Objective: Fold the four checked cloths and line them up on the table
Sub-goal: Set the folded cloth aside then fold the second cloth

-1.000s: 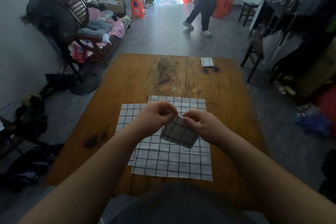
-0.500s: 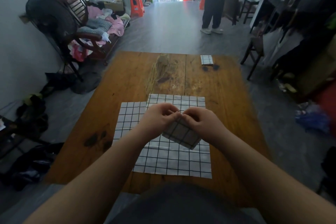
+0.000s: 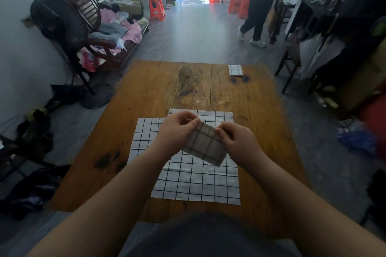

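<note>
Above the near half of the wooden table [image 3: 146,89], both hands hold a small folded checked cloth [image 3: 205,145]. My left hand [image 3: 177,130] pinches its upper left corner, and my right hand [image 3: 236,139] pinches its upper right edge. The cloth hangs tilted, its lower corner pointing down to the right. Beneath it two unfolded checked cloths lie flat and overlapping: one [image 3: 196,181] nearer me, another [image 3: 146,133] sticking out to the left and behind. A folded checked cloth [image 3: 235,70] sits at the table's far right corner.
A wooden bench [image 3: 108,33] piled with clothes and a black fan [image 3: 59,22] stand to the left. A chair [image 3: 290,58] and cluttered racks are on the right. A person [image 3: 261,2] walks beyond the table carrying something.
My hands have drawn slightly apart, showing more of the folded cloth between them. The person in the background has stepped to the right.
</note>
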`<state>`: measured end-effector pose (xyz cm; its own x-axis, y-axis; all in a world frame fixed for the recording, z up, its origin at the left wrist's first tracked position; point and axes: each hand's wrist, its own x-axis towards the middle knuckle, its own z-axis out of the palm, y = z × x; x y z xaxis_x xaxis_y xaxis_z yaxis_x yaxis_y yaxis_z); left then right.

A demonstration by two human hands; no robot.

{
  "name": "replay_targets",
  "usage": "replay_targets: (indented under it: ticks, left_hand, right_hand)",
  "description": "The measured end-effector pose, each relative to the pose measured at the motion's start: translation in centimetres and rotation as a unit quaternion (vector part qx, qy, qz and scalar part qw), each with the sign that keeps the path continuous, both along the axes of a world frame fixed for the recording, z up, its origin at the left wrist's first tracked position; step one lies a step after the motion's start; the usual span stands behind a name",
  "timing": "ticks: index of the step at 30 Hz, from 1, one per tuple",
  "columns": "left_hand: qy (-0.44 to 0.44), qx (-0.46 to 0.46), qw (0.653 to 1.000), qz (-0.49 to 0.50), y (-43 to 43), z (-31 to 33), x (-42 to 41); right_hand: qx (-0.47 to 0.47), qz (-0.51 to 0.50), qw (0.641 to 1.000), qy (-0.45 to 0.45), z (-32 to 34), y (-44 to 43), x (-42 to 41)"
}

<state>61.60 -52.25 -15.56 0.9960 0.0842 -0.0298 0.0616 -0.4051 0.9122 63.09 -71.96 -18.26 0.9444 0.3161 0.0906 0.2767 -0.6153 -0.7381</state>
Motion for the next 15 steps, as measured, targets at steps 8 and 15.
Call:
replay_targets:
  ticks: [8, 15]
  left_hand:
    - [-0.005, -0.027, 0.999, 0.025, 1.6, 0.4, -0.2]
    - [0.029, 0.036, 0.998, -0.043, -0.1, 0.1, -1.1]
  right_hand:
    - [-0.006, -0.003, 1.000, -0.006, -0.3, -1.9, 0.0]
    - [-0.020, 0.074, 0.997, 0.033, 0.4, -0.7, -0.3]
